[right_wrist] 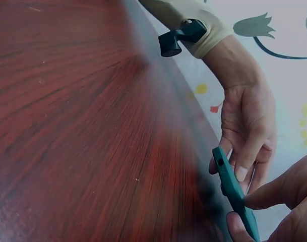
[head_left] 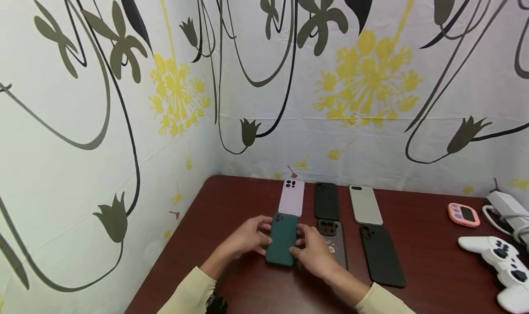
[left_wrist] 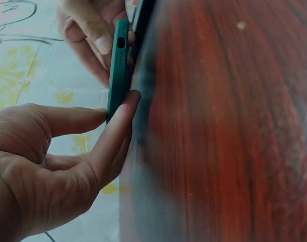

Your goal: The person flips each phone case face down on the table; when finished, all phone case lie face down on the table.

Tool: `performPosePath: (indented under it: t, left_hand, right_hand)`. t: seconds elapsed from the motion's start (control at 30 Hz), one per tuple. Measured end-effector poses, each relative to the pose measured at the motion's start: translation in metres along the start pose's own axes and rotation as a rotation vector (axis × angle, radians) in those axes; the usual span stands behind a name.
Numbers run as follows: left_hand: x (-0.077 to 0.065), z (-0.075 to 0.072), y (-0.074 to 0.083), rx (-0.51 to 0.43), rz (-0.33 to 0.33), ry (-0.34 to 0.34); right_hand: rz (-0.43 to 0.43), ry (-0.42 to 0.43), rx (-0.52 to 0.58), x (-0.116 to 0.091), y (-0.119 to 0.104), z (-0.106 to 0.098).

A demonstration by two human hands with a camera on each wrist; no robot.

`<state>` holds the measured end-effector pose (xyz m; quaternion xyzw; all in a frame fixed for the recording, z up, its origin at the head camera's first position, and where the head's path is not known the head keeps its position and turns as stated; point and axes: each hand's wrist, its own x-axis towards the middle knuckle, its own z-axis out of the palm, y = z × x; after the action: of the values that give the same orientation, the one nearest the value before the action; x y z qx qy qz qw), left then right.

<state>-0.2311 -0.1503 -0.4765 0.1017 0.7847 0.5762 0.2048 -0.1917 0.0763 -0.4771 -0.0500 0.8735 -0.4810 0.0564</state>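
Both hands hold a dark green phone case (head_left: 282, 243) by its long sides, back face up, with the camera openings at the far end. My left hand (head_left: 247, 237) pinches the left side, thumb on top and fingers below. The right hand (head_left: 317, 255) grips the opposite side in the same way. In the left wrist view, the bottom edge of the case (left_wrist: 118, 70) shows its charging-port cutout, close over the table. In the head view, the case overlaps the lower end of a lilac phone case (head_left: 291, 199). A grey patterned phone case (head_left: 340, 240) lies partly hidden behind the right hand.
On the reddish-brown table (head_left: 244, 286) lie a dark phone case (head_left: 326, 201), a pale grey one (head_left: 366, 206) and a black one (head_left: 383, 256). To the right are a pink timer (head_left: 464, 214), a white game controller (head_left: 500, 263) and a white power strip (head_left: 510, 208). Patterned cloth hangs behind.
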Motion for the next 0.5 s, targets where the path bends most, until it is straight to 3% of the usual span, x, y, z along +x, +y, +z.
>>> performPosePath:
  t: [0.33, 0.5]
  left_hand:
    - [0.002, 0.014, 0.008, 0.256, 0.013, 0.130]
    - [0.005, 0.018, 0.008, 0.287, 0.005, 0.140]
  right_hand:
    - [-0.070, 0.016, -0.134, 0.000, 0.000, 0.003]
    - [-0.081, 0.030, -0.189, 0.000, 0.005, 0.006]
